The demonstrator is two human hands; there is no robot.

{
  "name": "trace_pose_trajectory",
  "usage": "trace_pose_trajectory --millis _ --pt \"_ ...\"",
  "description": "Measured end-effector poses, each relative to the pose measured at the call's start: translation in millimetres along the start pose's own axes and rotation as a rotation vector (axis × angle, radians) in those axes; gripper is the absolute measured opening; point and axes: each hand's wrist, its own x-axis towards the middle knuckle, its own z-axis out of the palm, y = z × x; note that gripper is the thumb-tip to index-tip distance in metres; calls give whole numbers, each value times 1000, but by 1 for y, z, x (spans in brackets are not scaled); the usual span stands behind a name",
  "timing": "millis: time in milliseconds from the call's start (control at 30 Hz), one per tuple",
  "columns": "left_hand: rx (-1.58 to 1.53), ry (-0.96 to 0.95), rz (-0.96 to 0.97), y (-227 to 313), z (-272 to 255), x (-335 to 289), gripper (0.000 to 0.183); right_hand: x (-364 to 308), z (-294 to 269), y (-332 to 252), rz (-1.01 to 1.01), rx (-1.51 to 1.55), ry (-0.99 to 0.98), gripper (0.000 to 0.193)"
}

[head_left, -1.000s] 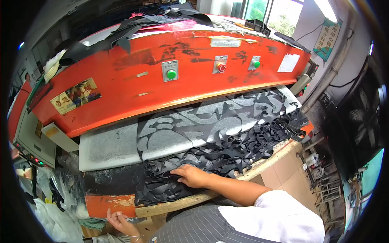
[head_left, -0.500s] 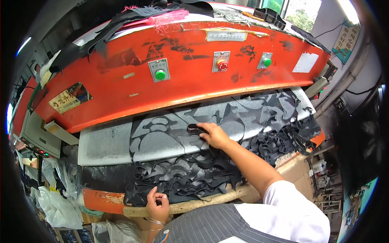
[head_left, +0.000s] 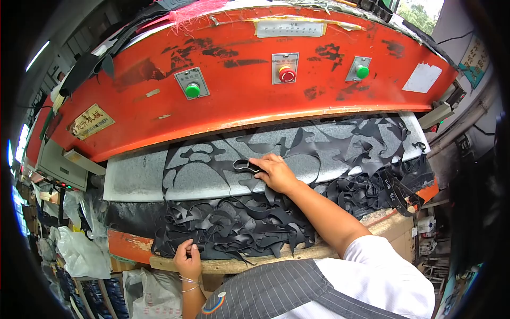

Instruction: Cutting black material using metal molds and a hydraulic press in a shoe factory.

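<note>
Cutting die: small dark metal loop lying on the grey cutting pad, under the red press head.
Right hand: fingertips pinching the die.
Left hand: gripping black scrap offcuts at the counter edge.

You get bright, even daylight from the upper right, centre sharp. Heavy fisheye bend and black vignette at the rim; no glare.
</note>
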Motion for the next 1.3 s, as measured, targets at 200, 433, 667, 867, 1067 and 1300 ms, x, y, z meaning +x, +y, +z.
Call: trace_pose_trajectory --millis 200,433,667,867,1067,1300 --pt "8 -38 -60 7 -8 -2 16 3 -7 -9 25 26 -25 49" --pt "-138 -92 -186 25 -8 35 20 11 -26 -17 45 -1 -18 64" --pt "-205 -269 277 111 40 196 12 52 -144 3 133 -140 919 56" --pt "-41 -46 780 184 72 295 13 110 -238 36 467 -380 1164 66" --pt "-76 -436 532 181 55 257 21 50 -232 32 345 -257 900 73" --pt "52 -846 195 111 20 80 19 -22 -139 -31 376 -136 554 57"
